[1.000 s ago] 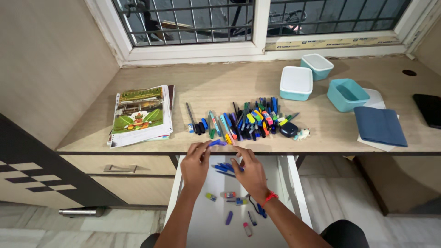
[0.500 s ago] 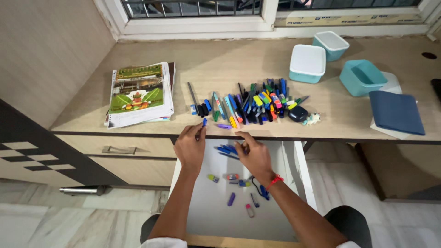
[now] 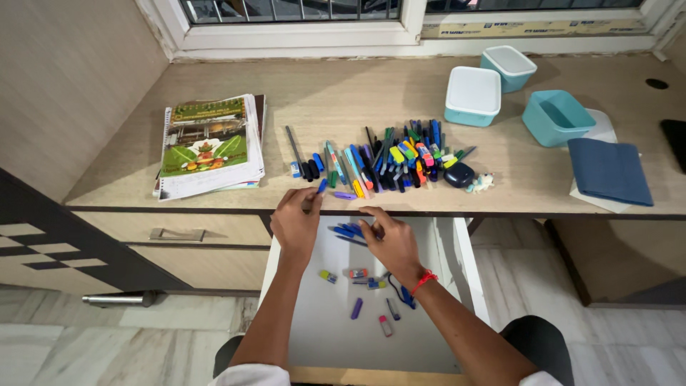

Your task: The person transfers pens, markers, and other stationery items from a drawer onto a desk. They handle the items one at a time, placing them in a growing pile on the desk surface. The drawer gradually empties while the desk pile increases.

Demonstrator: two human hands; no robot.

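My left hand [image 3: 296, 223] has risen to the bench [image 3: 343, 107] edge, fingers narrow on a blue pen [image 3: 321, 187] at six o'clock of the pen pile [image 3: 386, 163], while my right hand [image 3: 391, 241] has dropped, fingers wide, onto blue pens [image 3: 344, 231] in the open drawer [image 3: 318, 322].

A green-covered booklet [image 3: 207, 143] tops the paper stack at the desk's left; a dark screen [image 3: 674, 143] lies far right

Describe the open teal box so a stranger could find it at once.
On the wooden desk under the window, look right of the pile of pens. Three teal boxes sit there; the open teal box is the rightmost, lidless and empty, beside a folded blue cloth.
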